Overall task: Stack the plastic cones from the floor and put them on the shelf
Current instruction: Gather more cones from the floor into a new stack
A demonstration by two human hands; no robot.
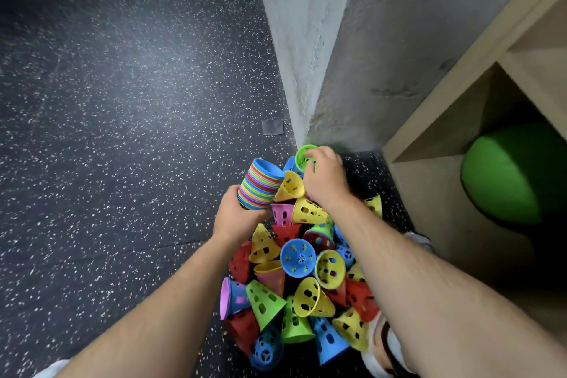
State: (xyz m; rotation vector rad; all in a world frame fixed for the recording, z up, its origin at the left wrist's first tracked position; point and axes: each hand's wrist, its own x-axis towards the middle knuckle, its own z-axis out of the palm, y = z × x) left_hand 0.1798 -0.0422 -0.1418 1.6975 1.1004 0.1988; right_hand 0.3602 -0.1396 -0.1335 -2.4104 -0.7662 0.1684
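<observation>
Left hand (237, 218) grips the striped stack of cones (259, 184) at frame centre — right hand (323, 176) pinches a green cone (303, 155) just above the loose cone pile (303, 282) on the floor (122, 101).

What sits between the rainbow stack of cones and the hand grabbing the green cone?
Head view: a yellow perforated plastic cone lies between the rainbow cone stack and the right hand.
</observation>
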